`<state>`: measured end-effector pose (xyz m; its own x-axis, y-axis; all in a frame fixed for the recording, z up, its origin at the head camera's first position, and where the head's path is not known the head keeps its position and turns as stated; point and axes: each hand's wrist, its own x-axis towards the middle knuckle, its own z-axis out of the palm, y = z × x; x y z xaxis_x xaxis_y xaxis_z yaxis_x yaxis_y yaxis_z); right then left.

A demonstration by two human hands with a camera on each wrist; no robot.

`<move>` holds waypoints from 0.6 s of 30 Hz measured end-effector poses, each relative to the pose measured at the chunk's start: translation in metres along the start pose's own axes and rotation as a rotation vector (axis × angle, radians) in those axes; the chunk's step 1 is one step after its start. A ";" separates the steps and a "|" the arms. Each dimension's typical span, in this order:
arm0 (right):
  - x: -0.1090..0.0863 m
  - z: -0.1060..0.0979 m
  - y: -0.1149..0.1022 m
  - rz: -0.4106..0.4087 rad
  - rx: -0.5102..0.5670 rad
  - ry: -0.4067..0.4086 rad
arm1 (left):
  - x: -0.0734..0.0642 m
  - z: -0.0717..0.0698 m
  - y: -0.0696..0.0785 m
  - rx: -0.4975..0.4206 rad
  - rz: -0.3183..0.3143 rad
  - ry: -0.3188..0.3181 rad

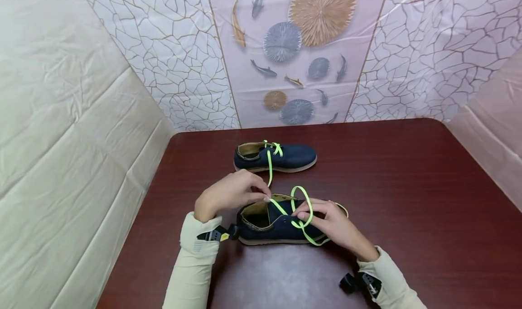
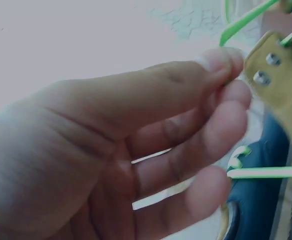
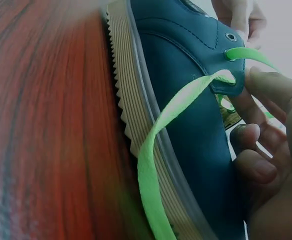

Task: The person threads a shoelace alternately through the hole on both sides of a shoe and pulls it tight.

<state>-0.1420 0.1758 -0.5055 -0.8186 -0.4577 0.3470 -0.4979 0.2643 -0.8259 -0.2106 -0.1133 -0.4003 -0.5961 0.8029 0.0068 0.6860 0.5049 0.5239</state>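
A dark blue shoe (image 1: pixel 281 229) with a tan lining lies sideways on the table, toe to the right, a neon green shoelace (image 1: pixel 306 199) looping loosely above its eyelets. Over the shoe's opening, my left hand (image 1: pixel 236 192) pinches the lace between thumb and fingertips; in the left wrist view the green strand rises from that pinch (image 2: pixel 225 62). My right hand (image 1: pixel 326 218) is at the eyelet flap (image 3: pixel 234 75), thumb on its edge and fingers reaching under it. Lace runs out of two eyelets there, one strand hanging down over the sole (image 3: pixel 128 85).
Behind stands a second blue shoe (image 1: pixel 295 157) with green lace, one strand trailing toward the nearer shoe. Both are on a dark red-brown table (image 1: pixel 408 186). A patterned cloth (image 1: pixel 302 87) hangs past the far edge, and pale cloth (image 1: pixel 81 141) covers the left side.
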 end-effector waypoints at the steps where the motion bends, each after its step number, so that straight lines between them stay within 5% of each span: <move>1: 0.000 0.000 0.001 -0.006 0.006 0.000 | -0.003 -0.002 -0.002 0.009 0.000 0.039; 9: 0.000 0.002 -0.001 0.004 0.055 -0.026 | -0.020 -0.015 -0.008 0.047 -0.085 0.367; 18: 0.000 0.002 -0.002 0.026 0.008 -0.003 | -0.023 -0.020 -0.009 0.057 -0.103 0.623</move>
<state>-0.1404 0.1737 -0.5043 -0.8303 -0.4535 0.3240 -0.4743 0.2696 -0.8380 -0.2113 -0.1426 -0.3883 -0.7794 0.4230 0.4622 0.6232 0.5996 0.5020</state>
